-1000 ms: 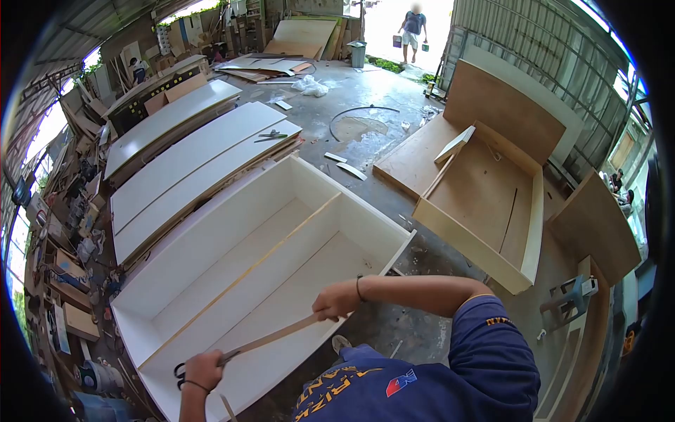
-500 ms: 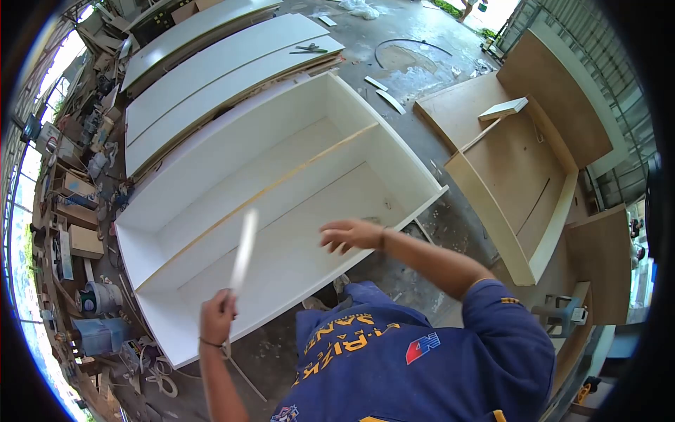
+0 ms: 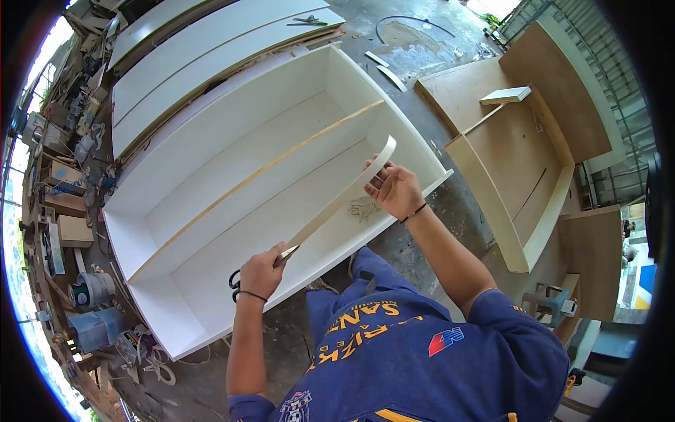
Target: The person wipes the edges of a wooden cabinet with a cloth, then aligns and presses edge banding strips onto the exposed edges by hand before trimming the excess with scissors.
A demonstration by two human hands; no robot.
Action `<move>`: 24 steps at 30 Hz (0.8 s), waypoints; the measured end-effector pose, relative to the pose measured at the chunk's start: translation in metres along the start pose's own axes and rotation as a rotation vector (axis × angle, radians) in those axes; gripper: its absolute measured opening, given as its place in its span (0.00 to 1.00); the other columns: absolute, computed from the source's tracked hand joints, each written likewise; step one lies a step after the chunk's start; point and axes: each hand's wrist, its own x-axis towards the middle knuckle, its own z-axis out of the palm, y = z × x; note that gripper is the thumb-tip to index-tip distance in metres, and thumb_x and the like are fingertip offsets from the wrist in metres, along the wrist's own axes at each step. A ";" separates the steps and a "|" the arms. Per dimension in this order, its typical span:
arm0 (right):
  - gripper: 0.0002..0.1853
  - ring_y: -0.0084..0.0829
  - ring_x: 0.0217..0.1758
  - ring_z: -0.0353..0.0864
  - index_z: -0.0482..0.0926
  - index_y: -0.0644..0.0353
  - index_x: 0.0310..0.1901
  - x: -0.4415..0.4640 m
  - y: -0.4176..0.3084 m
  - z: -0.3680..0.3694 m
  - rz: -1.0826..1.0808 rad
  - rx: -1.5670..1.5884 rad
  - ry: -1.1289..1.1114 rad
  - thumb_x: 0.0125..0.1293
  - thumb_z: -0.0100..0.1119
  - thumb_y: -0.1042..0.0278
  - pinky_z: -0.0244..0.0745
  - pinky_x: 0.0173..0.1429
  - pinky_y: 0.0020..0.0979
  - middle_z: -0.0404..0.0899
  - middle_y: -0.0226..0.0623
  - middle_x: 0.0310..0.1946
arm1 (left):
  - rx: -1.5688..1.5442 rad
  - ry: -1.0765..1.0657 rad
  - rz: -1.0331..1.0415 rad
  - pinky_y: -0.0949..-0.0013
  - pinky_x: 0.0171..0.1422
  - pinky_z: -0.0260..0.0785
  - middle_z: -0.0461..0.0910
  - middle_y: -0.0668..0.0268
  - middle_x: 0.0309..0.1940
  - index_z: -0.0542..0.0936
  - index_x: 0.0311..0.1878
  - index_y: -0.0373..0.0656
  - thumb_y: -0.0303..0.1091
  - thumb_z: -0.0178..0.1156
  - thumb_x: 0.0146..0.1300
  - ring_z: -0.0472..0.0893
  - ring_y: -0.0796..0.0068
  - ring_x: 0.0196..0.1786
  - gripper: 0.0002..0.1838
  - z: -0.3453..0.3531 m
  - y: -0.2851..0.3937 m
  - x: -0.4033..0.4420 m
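My left hand (image 3: 260,273) is closed around a pair of scissors (image 3: 286,255); the blades point up and right, and the dark handle loops show below the fingers. The same hand grips the lower end of a long, pale strip of edge banding (image 3: 337,202). Toward the strip's curled upper end, my right hand (image 3: 395,191) has its fingers bent around it. Both hands are over a large white cabinet (image 3: 232,274) lying on its back. Its middle divider has a bare, wood-coloured front edge (image 3: 260,172).
White panels (image 3: 211,70) are stacked beyond the cabinet, with green-handled pliers (image 3: 307,21) on top. Right of it stands a brown wooden frame (image 3: 517,183). Tools and boxes line the left side. A plastic stool (image 3: 548,302) is at the right.
My right hand has moved up and right and now holds the strip. My left hand has moved up and right. The strip is stretched between them, and scissors now show in my left hand.
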 end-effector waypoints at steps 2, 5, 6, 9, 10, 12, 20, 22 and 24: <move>0.12 0.35 0.47 0.80 0.70 0.62 0.52 0.020 -0.013 -0.012 -0.054 -0.110 0.055 0.70 0.47 0.69 0.77 0.54 0.38 0.79 0.39 0.45 | 0.036 -0.029 -0.010 0.57 0.36 0.72 0.81 0.63 0.28 0.81 0.52 0.54 0.35 0.61 0.57 0.81 0.57 0.32 0.18 -0.003 -0.002 0.020; 0.12 0.33 0.47 0.80 0.71 0.61 0.52 0.060 -0.035 -0.031 -0.115 -0.243 0.136 0.69 0.51 0.69 0.78 0.52 0.35 0.78 0.38 0.46 | 0.087 -0.036 -0.001 0.57 0.36 0.72 0.82 0.64 0.30 0.81 0.53 0.55 0.36 0.62 0.57 0.81 0.58 0.34 0.18 -0.004 0.003 0.066; 0.12 0.32 0.47 0.80 0.71 0.60 0.52 0.078 -0.042 -0.040 -0.110 -0.260 0.168 0.69 0.53 0.69 0.79 0.51 0.34 0.78 0.37 0.46 | 0.091 -0.040 -0.018 0.58 0.35 0.72 0.82 0.61 0.30 0.81 0.52 0.54 0.37 0.63 0.57 0.81 0.58 0.34 0.17 -0.002 0.006 0.088; 0.13 0.33 0.44 0.81 0.71 0.60 0.52 0.154 -0.067 -0.087 -0.144 -0.258 0.265 0.68 0.55 0.70 0.80 0.49 0.33 0.78 0.36 0.42 | 0.126 -0.037 -0.034 0.61 0.34 0.72 0.82 0.60 0.30 0.82 0.50 0.52 0.40 0.65 0.57 0.81 0.58 0.33 0.17 0.024 0.011 0.172; 0.14 0.32 0.40 0.81 0.70 0.61 0.52 0.182 -0.077 -0.109 -0.168 -0.259 0.276 0.66 0.56 0.70 0.80 0.46 0.33 0.78 0.35 0.40 | 0.150 -0.033 -0.007 0.61 0.34 0.72 0.82 0.61 0.30 0.82 0.50 0.53 0.41 0.66 0.57 0.81 0.59 0.33 0.17 0.042 0.005 0.205; 0.14 0.32 0.39 0.81 0.70 0.62 0.52 0.246 -0.092 -0.164 -0.184 -0.276 0.345 0.66 0.57 0.71 0.80 0.44 0.33 0.78 0.36 0.39 | 0.184 -0.079 0.001 0.61 0.35 0.72 0.82 0.62 0.29 0.82 0.48 0.52 0.43 0.66 0.56 0.81 0.59 0.32 0.16 0.079 -0.011 0.261; 0.09 0.30 0.35 0.81 0.71 0.64 0.45 0.413 -0.123 -0.294 -0.255 -0.311 0.472 0.66 0.55 0.72 0.79 0.37 0.31 0.78 0.37 0.35 | 0.264 -0.083 -0.138 0.64 0.32 0.72 0.82 0.63 0.26 0.83 0.44 0.51 0.43 0.67 0.56 0.81 0.61 0.29 0.14 0.184 -0.045 0.393; 0.08 0.30 0.34 0.81 0.71 0.64 0.44 0.428 -0.121 -0.303 -0.228 -0.306 0.461 0.66 0.55 0.72 0.79 0.36 0.31 0.78 0.37 0.34 | 0.306 -0.112 -0.179 0.67 0.31 0.72 0.82 0.63 0.26 0.83 0.43 0.47 0.41 0.68 0.55 0.81 0.62 0.27 0.15 0.183 -0.044 0.403; 0.07 0.30 0.32 0.81 0.71 0.64 0.43 0.435 -0.116 -0.299 -0.204 -0.306 0.437 0.65 0.54 0.74 0.80 0.34 0.30 0.77 0.36 0.30 | 0.197 -0.085 -0.192 0.67 0.31 0.72 0.82 0.63 0.26 0.83 0.44 0.45 0.41 0.69 0.54 0.81 0.62 0.26 0.16 0.170 -0.041 0.400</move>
